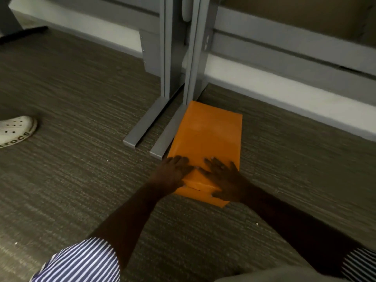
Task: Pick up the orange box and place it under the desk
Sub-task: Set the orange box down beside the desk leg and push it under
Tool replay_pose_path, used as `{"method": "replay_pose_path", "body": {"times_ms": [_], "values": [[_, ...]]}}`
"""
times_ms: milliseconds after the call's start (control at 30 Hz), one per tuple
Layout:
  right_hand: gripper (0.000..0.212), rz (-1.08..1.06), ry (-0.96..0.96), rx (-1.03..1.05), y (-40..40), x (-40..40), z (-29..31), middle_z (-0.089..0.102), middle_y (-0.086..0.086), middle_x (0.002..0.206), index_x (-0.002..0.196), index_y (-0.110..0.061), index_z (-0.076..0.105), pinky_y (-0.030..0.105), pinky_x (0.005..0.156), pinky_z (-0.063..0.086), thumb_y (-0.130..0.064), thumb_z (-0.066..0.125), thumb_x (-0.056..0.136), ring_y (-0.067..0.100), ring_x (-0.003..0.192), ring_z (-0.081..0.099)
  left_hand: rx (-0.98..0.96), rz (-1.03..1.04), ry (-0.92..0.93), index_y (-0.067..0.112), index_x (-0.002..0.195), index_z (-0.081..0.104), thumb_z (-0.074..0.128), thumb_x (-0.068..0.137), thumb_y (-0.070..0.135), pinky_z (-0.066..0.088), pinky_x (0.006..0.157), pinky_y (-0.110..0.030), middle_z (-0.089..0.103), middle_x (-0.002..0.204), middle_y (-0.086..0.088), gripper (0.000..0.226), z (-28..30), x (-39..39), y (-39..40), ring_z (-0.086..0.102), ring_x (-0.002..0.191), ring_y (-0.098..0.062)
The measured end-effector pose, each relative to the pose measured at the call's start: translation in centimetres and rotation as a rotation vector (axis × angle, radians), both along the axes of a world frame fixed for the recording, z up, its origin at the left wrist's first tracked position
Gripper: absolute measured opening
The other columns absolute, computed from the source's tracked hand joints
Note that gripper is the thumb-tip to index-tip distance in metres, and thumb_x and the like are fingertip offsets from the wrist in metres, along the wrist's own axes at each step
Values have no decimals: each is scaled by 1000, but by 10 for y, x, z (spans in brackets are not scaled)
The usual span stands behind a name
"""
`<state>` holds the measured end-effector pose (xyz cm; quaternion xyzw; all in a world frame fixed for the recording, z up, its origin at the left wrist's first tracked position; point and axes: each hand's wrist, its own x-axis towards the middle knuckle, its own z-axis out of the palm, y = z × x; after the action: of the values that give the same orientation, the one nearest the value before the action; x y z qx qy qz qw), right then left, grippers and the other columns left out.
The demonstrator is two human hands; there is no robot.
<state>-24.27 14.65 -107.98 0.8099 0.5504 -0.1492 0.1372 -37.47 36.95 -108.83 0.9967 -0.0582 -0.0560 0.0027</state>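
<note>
- Orange box (205, 137) lies flat on carpet (71, 88), its left edge against a grey desk foot (168, 131).
- Left hand (175, 169) and right hand (225, 180) rest flat on its near end, fingers spread, nothing clasped.
- Judgement: placement nearly done; only letting go remains.
- White shoe (16, 129) reads "crocs".

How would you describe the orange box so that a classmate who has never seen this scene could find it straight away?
Start at the pair of grey desk legs rising from the carpet, and follow the right-hand foot bar toward the camera. The orange box lies flat on the carpet against that bar, with the left hand and right hand pressed on its near end. It is the only bright orange thing among grey metal and carpet.
</note>
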Motion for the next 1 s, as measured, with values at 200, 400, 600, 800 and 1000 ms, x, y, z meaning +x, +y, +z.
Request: {"method": "replay_pose_path", "body": {"times_ms": [200, 400, 600, 800, 1000], "values": [[89, -90, 2, 69, 26, 30, -7, -17, -2, 168, 153, -49, -12, 74, 112, 18, -58, 53, 93, 33, 155, -7, 75, 98, -247, 14, 116, 71, 85, 67, 17, 61, 69, -40, 70, 112, -12, 52, -3, 31, -6, 70, 94, -33], [83, -194, -43, 125, 52, 67, -10, -4, -2, 170, 155, -48, -5, 65, 115, 27, -41, 55, 98, 36, 155, 6, -66, 184, -54, 14, 158, 26, 50, 96, 17, 29, 121, -49, 17, 168, -13, 66, -11, 77, 18, 19, 154, -37], [83, -267, -19, 152, 79, 102, -2, 0, -2, 170, 157, -45, 2, 67, 115, 24, -30, 58, 98, 36, 155, 7, -130, 297, 110, 15, 161, 0, 60, 94, 34, 6, 128, -49, -13, 170, -9, 91, -8, 130, 28, -12, 156, -34], [84, -288, -29, 155, 91, 130, -4, 4, 0, 170, 156, -46, 2, 69, 114, 24, -28, 60, 97, 37, 154, 10, -105, 285, 197, 14, 161, 6, 64, 92, 28, 14, 126, -51, -8, 170, -11, 91, 7, 168, 41, -4, 157, -36], [85, -287, -13, 168, 90, 134, -5, 3, -1, 170, 155, -48, 3, 69, 114, 23, -31, 62, 96, 37, 154, 9, -140, 336, 236, 16, 161, 7, 64, 93, 29, 10, 127, -53, -7, 170, -8, 89, 14, 175, 36, -5, 157, -34]]}}
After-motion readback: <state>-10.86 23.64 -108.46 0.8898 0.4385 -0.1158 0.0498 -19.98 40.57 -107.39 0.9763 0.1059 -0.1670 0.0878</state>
